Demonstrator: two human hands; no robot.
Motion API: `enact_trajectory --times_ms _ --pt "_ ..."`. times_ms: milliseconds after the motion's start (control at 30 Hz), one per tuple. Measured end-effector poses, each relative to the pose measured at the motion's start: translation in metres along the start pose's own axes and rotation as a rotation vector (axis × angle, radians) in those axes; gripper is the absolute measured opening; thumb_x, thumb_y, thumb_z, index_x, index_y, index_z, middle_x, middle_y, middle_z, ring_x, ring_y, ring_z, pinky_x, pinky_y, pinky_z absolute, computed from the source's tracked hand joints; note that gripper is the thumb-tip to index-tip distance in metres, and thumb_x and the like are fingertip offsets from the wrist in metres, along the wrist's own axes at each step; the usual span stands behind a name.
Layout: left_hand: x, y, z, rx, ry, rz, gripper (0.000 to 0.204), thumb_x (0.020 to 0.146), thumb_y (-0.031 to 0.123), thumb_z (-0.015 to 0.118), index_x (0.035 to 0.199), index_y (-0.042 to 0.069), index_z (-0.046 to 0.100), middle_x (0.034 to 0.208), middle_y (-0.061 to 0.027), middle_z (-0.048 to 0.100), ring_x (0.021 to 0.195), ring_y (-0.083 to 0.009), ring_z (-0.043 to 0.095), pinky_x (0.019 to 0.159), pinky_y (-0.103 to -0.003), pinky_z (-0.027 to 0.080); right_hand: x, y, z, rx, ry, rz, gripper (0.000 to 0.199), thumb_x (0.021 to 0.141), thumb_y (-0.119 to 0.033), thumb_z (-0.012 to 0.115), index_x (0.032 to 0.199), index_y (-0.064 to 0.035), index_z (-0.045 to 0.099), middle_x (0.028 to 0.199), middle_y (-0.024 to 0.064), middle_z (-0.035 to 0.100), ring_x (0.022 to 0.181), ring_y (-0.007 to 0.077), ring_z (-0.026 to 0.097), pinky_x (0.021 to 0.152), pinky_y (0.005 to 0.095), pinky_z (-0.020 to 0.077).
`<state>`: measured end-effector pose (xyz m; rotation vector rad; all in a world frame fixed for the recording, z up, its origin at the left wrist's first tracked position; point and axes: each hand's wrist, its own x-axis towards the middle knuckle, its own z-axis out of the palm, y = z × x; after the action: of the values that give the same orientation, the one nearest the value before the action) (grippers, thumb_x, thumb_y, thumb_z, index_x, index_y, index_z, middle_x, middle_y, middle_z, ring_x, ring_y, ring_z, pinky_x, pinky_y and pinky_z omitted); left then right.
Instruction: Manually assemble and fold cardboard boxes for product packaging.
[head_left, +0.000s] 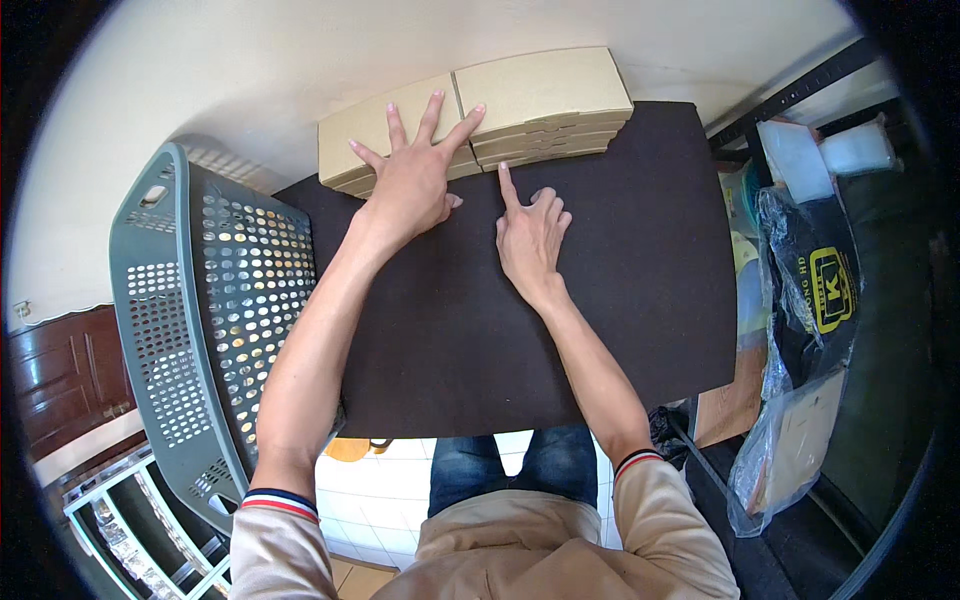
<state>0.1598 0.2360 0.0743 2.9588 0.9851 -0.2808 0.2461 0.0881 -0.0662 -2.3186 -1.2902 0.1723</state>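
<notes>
Two stacks of flat brown cardboard boxes sit side by side at the far edge of the dark table. My left hand lies with spread fingers over the left stack, its fingertips reaching the top box and the seam between the stacks. The right stack shows several layered box edges on its front. My right hand is in front of it, index finger stretched to the stack's lower front edge near the seam. Its other fingers are partly bent and hold nothing.
A tall grey perforated plastic basket stands against the table's left side. To the right is a dark rack with clear plastic packages and a black printed bag. A pale wall rises behind the boxes.
</notes>
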Motion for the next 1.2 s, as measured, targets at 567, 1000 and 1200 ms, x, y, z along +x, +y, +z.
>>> enact_trajectory --times_ms 567,1000,1200 --pt "0.025 -0.018 -0.044 0.143 -0.444 0.063 0.137 0.083 -0.016 0.07 0.168 0.058 -0.008 0.183 -0.0069 -0.011 0.161 -0.0589 0.013 0.114 -0.085 0.038 0.005 -0.042 0.014 -0.093 -0.056 0.036 0.067 0.097 -0.025 0.075 0.16 -0.0147 0.056 0.114 0.0224 0.053 0.106 0.0364 0.05 0.087 0.0498 0.0378" --pt "0.038 -0.016 -0.055 0.168 -0.595 0.077 0.141 0.083 -0.011 0.073 0.166 0.058 -0.019 0.182 -0.0096 -0.019 0.16 -0.0598 0.01 0.118 -0.078 0.041 0.006 -0.066 0.012 -0.074 -0.058 0.022 0.073 0.097 -0.025 0.076 0.164 -0.0168 0.05 0.111 0.021 0.052 0.101 0.0343 0.05 0.087 0.0484 0.0378" --pt "0.061 -0.038 -0.053 0.119 -0.715 0.236 0.148 0.084 0.004 0.086 0.166 0.045 -0.03 0.174 -0.0316 -0.024 0.161 -0.0549 0.014 0.132 -0.066 0.018 0.008 -0.08 0.004 0.001 0.05 0.013 0.077 0.095 -0.02 0.075 0.166 -0.0151 0.047 0.11 0.0212 0.051 0.1 0.0361 0.051 0.085 0.0484 0.0371"
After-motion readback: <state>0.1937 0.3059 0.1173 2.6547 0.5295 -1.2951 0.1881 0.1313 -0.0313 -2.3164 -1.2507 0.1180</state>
